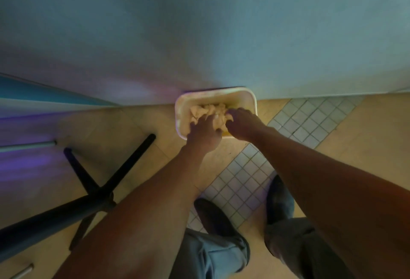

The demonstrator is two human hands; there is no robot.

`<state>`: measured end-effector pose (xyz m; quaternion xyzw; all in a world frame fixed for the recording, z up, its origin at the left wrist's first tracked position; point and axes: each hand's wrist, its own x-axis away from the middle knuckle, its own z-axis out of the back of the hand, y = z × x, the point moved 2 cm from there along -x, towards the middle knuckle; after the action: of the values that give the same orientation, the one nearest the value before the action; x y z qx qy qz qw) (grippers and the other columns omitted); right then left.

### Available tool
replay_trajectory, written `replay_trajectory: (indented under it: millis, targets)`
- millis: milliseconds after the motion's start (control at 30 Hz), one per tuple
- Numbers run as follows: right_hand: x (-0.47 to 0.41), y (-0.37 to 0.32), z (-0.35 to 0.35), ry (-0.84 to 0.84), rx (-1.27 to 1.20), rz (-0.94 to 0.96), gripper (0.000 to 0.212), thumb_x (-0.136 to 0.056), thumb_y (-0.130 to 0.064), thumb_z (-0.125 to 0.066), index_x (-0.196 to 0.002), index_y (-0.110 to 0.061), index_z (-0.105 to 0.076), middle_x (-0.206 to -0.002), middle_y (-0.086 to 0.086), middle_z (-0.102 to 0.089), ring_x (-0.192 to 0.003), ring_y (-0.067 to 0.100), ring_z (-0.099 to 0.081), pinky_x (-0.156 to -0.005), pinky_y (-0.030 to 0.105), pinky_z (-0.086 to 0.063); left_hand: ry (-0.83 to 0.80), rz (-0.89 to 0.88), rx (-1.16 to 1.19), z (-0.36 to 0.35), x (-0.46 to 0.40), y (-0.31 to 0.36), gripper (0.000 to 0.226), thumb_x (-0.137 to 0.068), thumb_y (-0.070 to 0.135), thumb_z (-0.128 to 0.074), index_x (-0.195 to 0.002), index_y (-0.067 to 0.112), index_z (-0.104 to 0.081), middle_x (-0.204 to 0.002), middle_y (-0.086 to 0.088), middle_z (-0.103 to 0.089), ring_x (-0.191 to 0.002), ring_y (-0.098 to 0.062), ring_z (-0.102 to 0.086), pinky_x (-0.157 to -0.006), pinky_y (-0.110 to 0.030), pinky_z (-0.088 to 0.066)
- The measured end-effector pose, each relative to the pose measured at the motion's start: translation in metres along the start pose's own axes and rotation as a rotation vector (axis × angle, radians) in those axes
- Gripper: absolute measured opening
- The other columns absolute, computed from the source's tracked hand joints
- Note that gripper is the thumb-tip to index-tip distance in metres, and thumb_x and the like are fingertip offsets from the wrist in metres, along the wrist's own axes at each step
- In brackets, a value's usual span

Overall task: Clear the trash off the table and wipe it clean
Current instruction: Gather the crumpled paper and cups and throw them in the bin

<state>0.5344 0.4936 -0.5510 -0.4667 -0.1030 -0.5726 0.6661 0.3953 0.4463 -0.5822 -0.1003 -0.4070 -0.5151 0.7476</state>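
Cream-coloured crumpled paper trash lies bunched inside the white rectangular plastic bin, directly beneath both of your hands. Your left hand reaches over the bin's near rim, its fingers spread and curled down onto the wad; they press into the paper, though whether they pinch it or merely push it you cannot tell from this view. Your right hand sits just beside the left, knuckles up, fingers bent down into the same wad at its right side; its fingertips are hidden in the paper, so its grip likewise cannot be judged with certainty. Both hands touch the trash, and the two hands lie close together, nearly touching.

Beyond your fingertips, the bin stands against the foot of a pale blue-grey wall, which fills the upper half of the view. Below your wrists, tan floor tiles surround a diagonal band of small white square tiles that runs under your right forearm. To the left of your left forearm stands the black metal cross-shaped base of a table, its column leaning toward the lower left edge. Near your elbows, two dark shoes rest on the floor, one under each arm, with grey-blue trouser legs above them.
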Motion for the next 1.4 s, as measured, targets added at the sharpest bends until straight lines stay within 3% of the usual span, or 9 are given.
replay_trajectory:
  millis: [133,367,567,800,967,1100,1200,1400]
  targets:
    - [0.061,-0.023,0.030,0.013,0.007,-0.049,0.043,-0.096,-0.023,-0.047,-0.139,-0.025,-0.053,-0.140,0.011,-0.056,-0.122,0.031,-0.057,-0.095,0.034,-0.045,-0.009,0.012,0.045,0.025,0.066,0.015,0.061,-0.095,0.039,-0.050,-0.153,0.027,-0.035,-0.160,-0.003,-0.032,-0.148,-0.034,-0.027,-0.117,-0.051,-0.031]
    - [0.186,-0.072,0.076,0.018,-0.035,-0.060,0.043,-0.098,-0.027,-0.050,-0.141,-0.025,-0.052,-0.139,0.008,-0.057,-0.122,0.029,-0.057,-0.103,0.039,-0.046,0.104,-0.052,0.251,0.094,0.201,0.054,0.058,-0.097,0.032,-0.056,-0.152,0.025,-0.040,-0.160,-0.004,-0.036,-0.145,-0.026,-0.035,-0.115,-0.048,-0.037]
    - [0.290,-0.138,0.127,0.090,-0.140,0.016,0.038,-0.097,-0.027,-0.055,-0.135,-0.025,-0.056,-0.133,0.007,-0.061,-0.118,0.025,-0.059,-0.096,0.032,-0.043,0.215,-0.098,0.298,0.166,0.313,0.078,0.059,-0.098,0.031,-0.058,-0.153,0.024,-0.039,-0.162,-0.004,-0.033,-0.147,-0.025,-0.030,-0.119,-0.042,-0.031]
    - [0.372,-0.205,0.174,0.201,-0.193,0.123,0.037,-0.096,-0.025,-0.060,-0.133,-0.024,-0.058,-0.129,0.005,-0.064,-0.107,0.026,-0.065,-0.091,0.033,-0.048,0.375,-0.162,0.418,0.239,0.411,0.092,0.057,-0.093,0.025,-0.066,-0.147,0.020,-0.049,-0.154,-0.007,-0.044,-0.141,-0.026,-0.042,-0.115,-0.042,-0.037]
    - [0.403,-0.245,0.190,0.255,-0.221,0.207,0.033,-0.093,-0.019,-0.063,-0.126,-0.024,-0.062,-0.118,0.004,-0.066,-0.088,0.022,-0.066,-0.086,0.036,-0.051,0.488,-0.136,0.501,0.279,0.467,0.074,0.052,-0.088,0.036,-0.057,-0.139,0.025,-0.053,-0.138,-0.006,-0.057,-0.128,-0.028,-0.053,-0.109,-0.039,-0.043]
    - [0.416,-0.282,0.185,0.229,-0.206,0.252,0.033,-0.091,-0.016,-0.064,-0.123,-0.025,-0.063,-0.113,0.001,-0.067,-0.083,0.020,-0.065,-0.084,0.032,-0.049,0.608,-0.132,0.522,0.298,0.507,0.046,0.051,-0.095,0.022,-0.063,-0.144,0.023,-0.050,-0.148,-0.004,-0.049,-0.136,-0.023,-0.043,-0.112,-0.034,-0.035]
    - [0.422,-0.311,0.178,0.205,-0.187,0.305,0.035,-0.092,-0.013,-0.062,-0.125,-0.024,-0.062,-0.113,0.001,-0.066,-0.085,0.019,-0.064,-0.082,0.028,-0.044,0.671,-0.136,0.520,0.305,0.527,0.024,0.049,-0.098,0.023,-0.061,-0.146,0.020,-0.049,-0.153,-0.005,-0.044,-0.141,-0.023,-0.039,-0.112,-0.027,-0.027]
    - [0.435,-0.375,0.155,0.135,-0.104,0.489,0.033,-0.096,-0.019,-0.060,-0.127,-0.029,-0.059,-0.118,0.003,-0.063,-0.096,0.018,-0.065,-0.084,0.033,-0.050,0.769,-0.064,0.586,0.319,0.564,-0.024,0.048,-0.099,0.028,-0.059,-0.146,0.028,-0.048,-0.153,0.000,-0.041,-0.139,-0.023,-0.040,-0.112,-0.035,-0.035]
